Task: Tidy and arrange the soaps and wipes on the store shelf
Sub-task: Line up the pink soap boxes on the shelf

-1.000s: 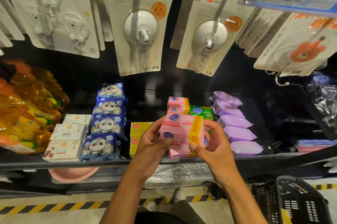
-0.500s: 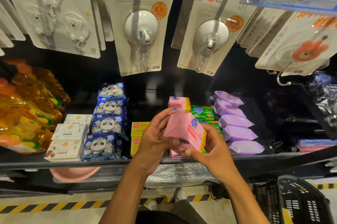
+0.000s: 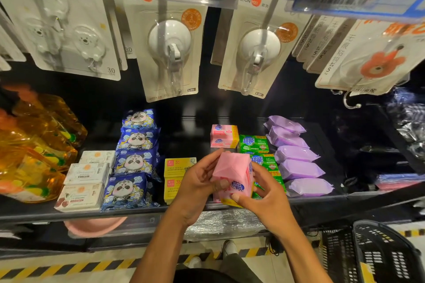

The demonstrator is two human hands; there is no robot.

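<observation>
Pink soap pack is held clear of the shelf, above its front edge. Left grip and right grip are clamped on opposite sides. Long axis tilts up and away, towards the rear pink stack directly behind. Neither grip is nearer.

A blue round logo and a yellow edge are shown on the pink plastic-wrapped soap pack. The blue foil wipe packs are printed with black-and-white pandas. The green cardboard soap boxes are marked in blue and white, the lilac soft wipe packets are left plain, and the floor tape is striped yellow and black.
</observation>
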